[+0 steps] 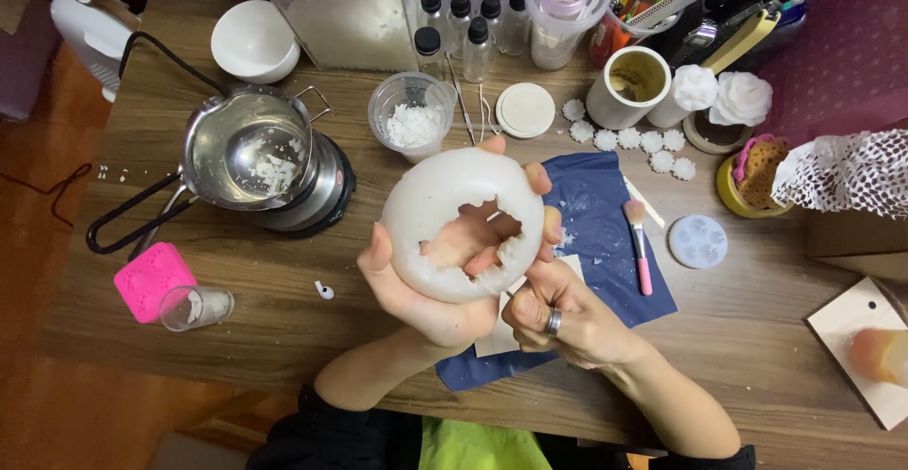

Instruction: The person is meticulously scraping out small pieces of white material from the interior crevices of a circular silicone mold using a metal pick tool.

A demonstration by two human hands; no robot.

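Note:
My left hand (pixel 416 295) cups a white ring-shaped silicone mould (pixel 462 219) from below and holds it up over the table, fingers wrapped round its rim. The mould's inner hole has a jagged edge. My right hand (pixel 558 314), a ring on one finger, sits just under the mould's lower right edge with its fingers curled and touching that edge; what they pinch is hidden. Both hands hover above a dark blue cloth (pixel 605 234) with white crumbs and a pink-handled brush (pixel 639 243) on it.
A metal pot with white wax flakes (pixel 251 153) sits on a small black hotplate at left. A pink mould (pixel 151 279), a small glass (pixel 194 306), a cup of flakes (pixel 411 115), bottles (pixel 468 16), white wax flowers (pixel 624 137), a round clear mould (pixel 698 241) stand around.

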